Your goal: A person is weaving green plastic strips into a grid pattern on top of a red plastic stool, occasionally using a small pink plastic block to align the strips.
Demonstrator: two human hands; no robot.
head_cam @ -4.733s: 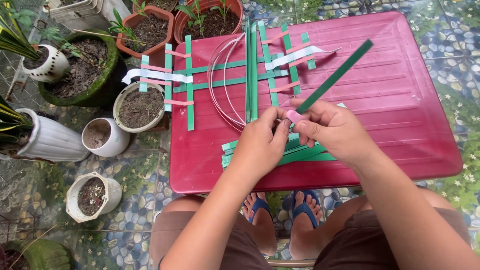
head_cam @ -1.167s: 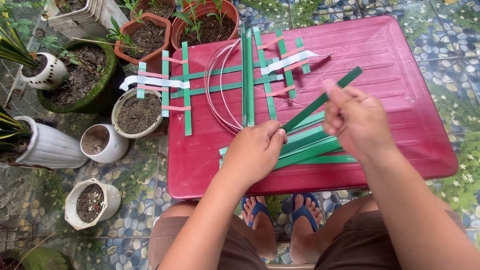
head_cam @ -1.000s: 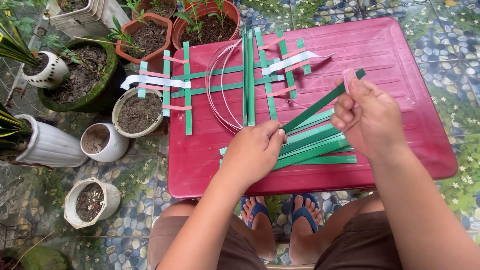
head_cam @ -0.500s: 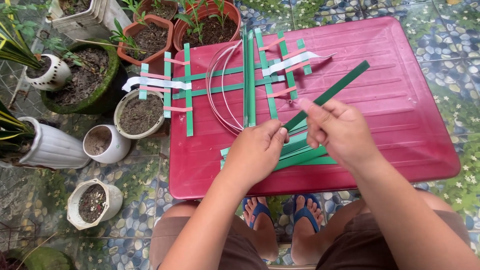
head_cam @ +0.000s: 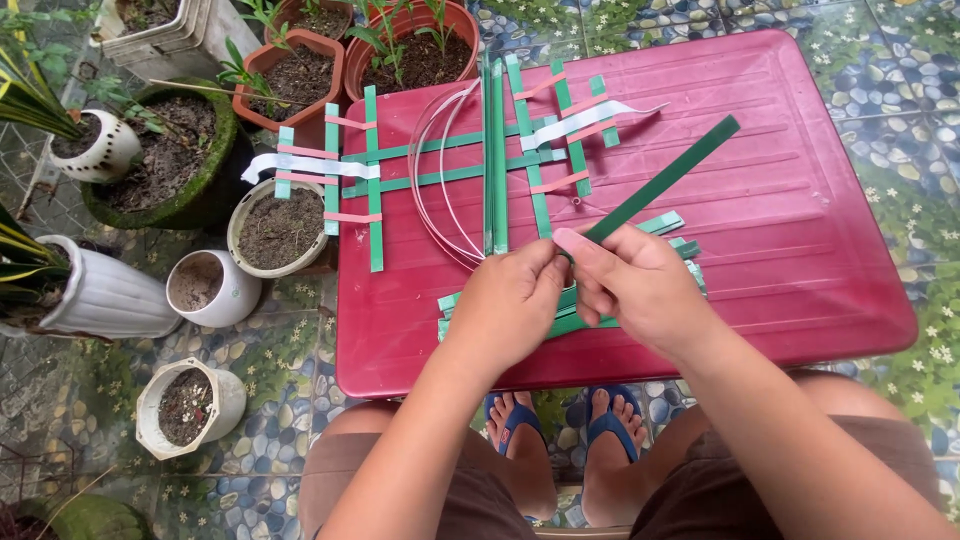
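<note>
Both hands pinch one long dark green flat strip (head_cam: 665, 180) at its near end. From the right hand (head_cam: 640, 290) and left hand (head_cam: 515, 300), its long axis runs toward two o'clock over the red plastic table (head_cam: 800, 220).

Counter (head_cam: 800, 230): crimson red, fine ribbed lines. Held strip (head_cam: 665, 178): dark green. Strip pile (head_cam: 600, 300) under hands: green, paler mint. Woven lattice (head_cam: 460, 170): green strips, pink crossbands, white bands. Wire loop (head_cam: 435, 180): white. Floor (head_cam: 900, 60): blue-green pebble pattern, white flowers. Sandals (head_cam: 560, 425): blue. Shorts (head_cam: 780, 490): brown. Pots (head_cam: 200, 290): white, terracotta.
</note>
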